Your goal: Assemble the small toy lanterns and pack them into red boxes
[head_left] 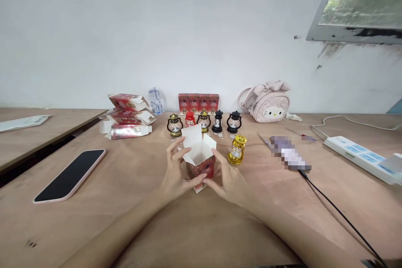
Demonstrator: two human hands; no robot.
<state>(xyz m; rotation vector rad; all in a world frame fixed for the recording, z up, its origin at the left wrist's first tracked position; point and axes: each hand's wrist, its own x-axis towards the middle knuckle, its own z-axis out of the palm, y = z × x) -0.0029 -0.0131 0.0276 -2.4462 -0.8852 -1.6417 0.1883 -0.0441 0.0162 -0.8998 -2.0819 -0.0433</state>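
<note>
Between my two hands is a red printed cardboard box [201, 169], its white top flaps standing up and its white inside showing. My left hand [178, 171] grips the box's left side, thumb on the front and fingers by the left flap. On the other side my right hand [228, 176] holds it, thumb near the left thumb and fingertips at the right flap. A gold lantern [237, 150] stands just right of the box. Behind are a bronze-and-black lantern [174, 125], a partly hidden red lantern [190, 118] and several more dark ones.
Opened red boxes [130, 115] are piled at the back left near a water bottle [155, 100]. Closed red boxes [199, 104] line the wall. A pink bag [270, 104], a phone [70, 176], a screwdriver [264, 139], a blurred-out device [289, 153] and a power strip [361, 157] lie around.
</note>
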